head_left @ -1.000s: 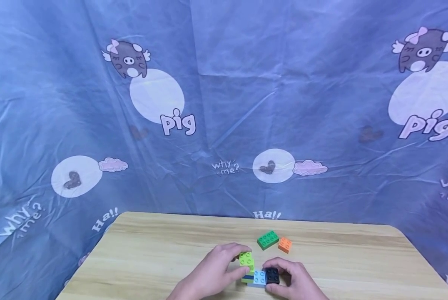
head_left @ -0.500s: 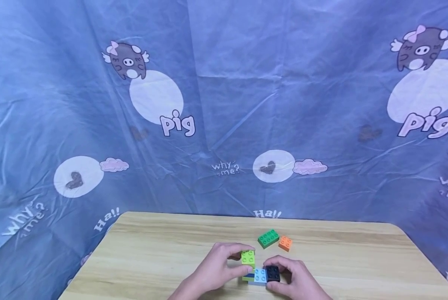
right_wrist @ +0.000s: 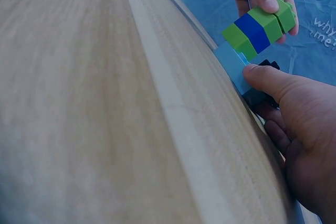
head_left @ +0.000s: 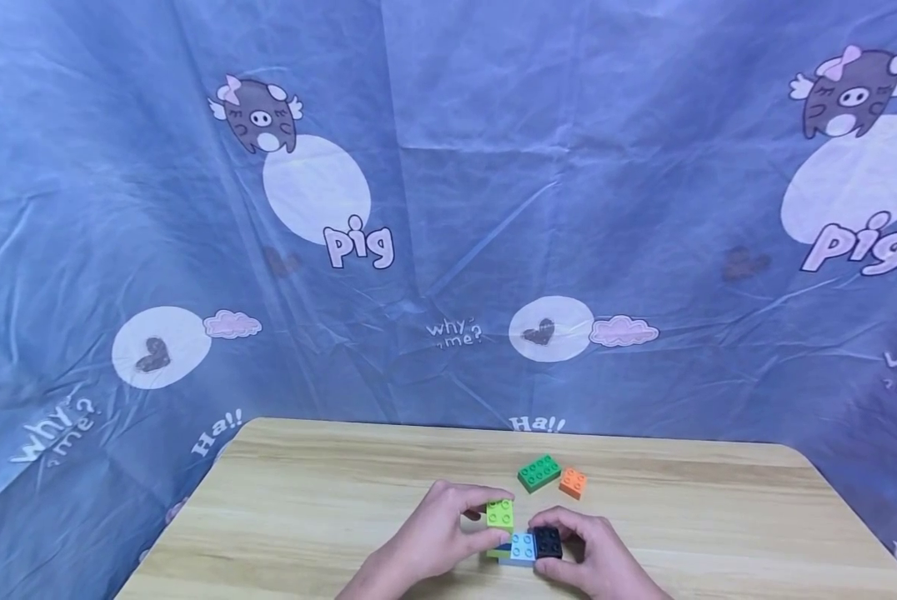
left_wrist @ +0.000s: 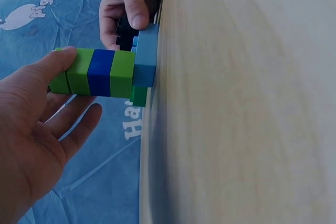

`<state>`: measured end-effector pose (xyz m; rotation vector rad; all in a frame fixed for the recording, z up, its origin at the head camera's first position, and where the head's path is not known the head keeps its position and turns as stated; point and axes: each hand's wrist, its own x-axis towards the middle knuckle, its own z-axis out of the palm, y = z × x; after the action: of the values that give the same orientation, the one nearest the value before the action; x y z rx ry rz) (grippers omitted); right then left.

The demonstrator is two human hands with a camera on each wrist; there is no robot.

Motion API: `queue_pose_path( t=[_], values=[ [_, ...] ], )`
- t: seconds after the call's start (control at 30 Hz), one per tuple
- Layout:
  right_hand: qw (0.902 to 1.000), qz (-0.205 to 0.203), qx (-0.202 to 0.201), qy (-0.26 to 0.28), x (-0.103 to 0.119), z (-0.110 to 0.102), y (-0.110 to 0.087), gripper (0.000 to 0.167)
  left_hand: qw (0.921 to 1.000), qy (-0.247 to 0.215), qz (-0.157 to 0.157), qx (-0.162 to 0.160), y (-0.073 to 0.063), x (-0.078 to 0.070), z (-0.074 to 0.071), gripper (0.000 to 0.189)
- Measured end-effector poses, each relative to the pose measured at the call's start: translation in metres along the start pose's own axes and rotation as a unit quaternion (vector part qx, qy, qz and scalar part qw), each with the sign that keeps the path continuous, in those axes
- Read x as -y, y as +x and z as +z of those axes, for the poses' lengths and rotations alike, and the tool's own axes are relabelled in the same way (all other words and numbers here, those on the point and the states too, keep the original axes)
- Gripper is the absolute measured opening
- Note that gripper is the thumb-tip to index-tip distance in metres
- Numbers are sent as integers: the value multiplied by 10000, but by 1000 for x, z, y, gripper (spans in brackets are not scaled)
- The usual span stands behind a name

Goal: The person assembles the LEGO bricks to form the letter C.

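Gripping at 2 spots
Left hand [head_left: 439,533] pinches the top lime brick [head_left: 499,512]; right hand [head_left: 595,554] grips the black brick [head_left: 548,542]

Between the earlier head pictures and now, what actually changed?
Only a little: the left hand and the top lime brick it holds have shifted slightly right relative to the light blue brick. Nothing was newly taken hold of or let go. The right hand still grips the black brick; the green brick and orange brick lie as before.
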<state>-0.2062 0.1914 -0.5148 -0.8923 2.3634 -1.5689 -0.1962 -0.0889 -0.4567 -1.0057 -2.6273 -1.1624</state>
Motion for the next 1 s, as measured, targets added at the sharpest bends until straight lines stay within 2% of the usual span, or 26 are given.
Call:
queue_pose_path(
  t=[0.27,0.4,0.67,0.8,0.9,1.0],
  values=[
    [9999,113,64,41,1,-1,-4,36,9988,59,-491,40,-3,-9,2,41],
    [9999,138,95,25,3,-2,-6,37,9978,-96,-648,74,-5,-13,4,40],
    [9998,164,26,-79,3,-2,-7,40,9982,-122,-582,84,-2,-17,5,38],
    [9998,138,138,12,2,-4,-8,42,9982,-95,-584,120,-1,-17,5,38],
    [9982,191,356,438,2,-8,-7,40,9983,-97,-559,140,-2,-17,5,38],
    [9956,193,316,866,2,-11,-2,32,9982,-121,-567,164,-2,-16,4,39]
  ],
)
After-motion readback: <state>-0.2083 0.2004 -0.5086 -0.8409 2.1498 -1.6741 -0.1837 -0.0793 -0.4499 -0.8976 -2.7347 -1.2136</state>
